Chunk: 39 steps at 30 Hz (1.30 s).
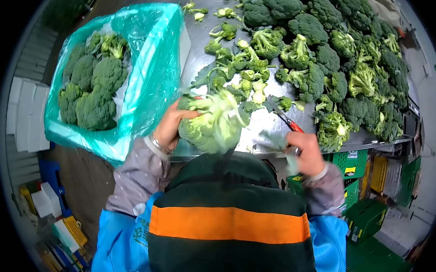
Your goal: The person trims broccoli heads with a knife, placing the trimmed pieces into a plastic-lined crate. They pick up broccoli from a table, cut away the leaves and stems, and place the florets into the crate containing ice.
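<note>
Nearest, the wearer's dark garment with its orange band (227, 225) fills six o'clock. Just above it, the left hand (168, 126) grips a broccoli head (210, 126), thumb laid across its near side, fingers mostly hidden. The right hand (305, 154) is curled around a blurred metal tool (291, 153) whose exact kind I cannot tell. From that hand the broccoli lies between nine and ten o'clock, with a gap between; its long axis seems to run from crown at seven to blurred stalk at one, so the stalk end leans towards twelve and the right-hand side. The left hand, touching it, is the nearer.

A red-handled knife (294, 126) lies at about eleven from the right hand, blade pointing to ten or eleven; contact with the hand is unclear. Beneath is a metal table (199, 44), with loose trimmings (256, 71) at twelve, a teal-lined box (151, 46) of broccoli at ten, and a broad broccoli pile (315, 29) at one to two. Beyond the table's edges stand white boxes (30, 115) at nine and green crates (365, 217) at four
</note>
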Each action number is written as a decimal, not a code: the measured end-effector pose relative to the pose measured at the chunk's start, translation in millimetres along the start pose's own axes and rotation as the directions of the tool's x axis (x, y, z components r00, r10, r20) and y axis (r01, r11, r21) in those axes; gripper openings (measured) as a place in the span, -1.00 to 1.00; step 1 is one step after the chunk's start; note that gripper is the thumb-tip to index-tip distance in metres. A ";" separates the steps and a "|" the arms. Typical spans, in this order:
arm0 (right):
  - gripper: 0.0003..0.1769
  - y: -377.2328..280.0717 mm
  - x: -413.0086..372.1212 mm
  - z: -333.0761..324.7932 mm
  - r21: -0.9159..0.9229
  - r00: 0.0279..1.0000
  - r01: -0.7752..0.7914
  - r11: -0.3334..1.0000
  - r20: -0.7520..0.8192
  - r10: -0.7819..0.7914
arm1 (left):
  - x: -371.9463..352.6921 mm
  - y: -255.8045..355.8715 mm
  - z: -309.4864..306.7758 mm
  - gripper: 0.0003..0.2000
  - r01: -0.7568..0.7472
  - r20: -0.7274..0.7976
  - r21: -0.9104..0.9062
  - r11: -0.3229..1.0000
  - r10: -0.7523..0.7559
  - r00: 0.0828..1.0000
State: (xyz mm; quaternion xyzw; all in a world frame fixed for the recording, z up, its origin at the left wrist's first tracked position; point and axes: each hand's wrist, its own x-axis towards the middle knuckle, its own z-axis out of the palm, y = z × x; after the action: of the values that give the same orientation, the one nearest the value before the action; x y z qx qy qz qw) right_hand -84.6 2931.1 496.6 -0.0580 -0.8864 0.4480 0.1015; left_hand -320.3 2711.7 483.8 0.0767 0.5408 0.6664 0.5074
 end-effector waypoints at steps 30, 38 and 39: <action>-0.53 97.0 96.0 -234.6 -0.134 0.451 -0.605 0.785 -0.870 0.199 | 1.2 10.5 62.1 -0.47 0.124 0.418 0.156 0.980 -0.179 0.891; -0.73 115.7 87.7 -142.6 0.018 0.748 0.014 1.000 -0.664 0.001 | -71.0 115.6 6.3 -0.44 -0.334 0.554 0.444 0.832 0.038 0.832; -0.77 91.3 78.4 -108.4 -0.049 0.792 -0.135 0.990 -0.606 0.078 | -73.5 132.4 -9.8 -0.44 -0.432 0.489 0.522 0.735 0.157 0.858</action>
State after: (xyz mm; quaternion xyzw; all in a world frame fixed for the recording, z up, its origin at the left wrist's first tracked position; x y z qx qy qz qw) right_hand -134.7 3085.1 495.6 -0.2515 -0.8226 0.3712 0.3498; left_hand -370.5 2662.8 618.4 0.4633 0.5881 0.4948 0.4412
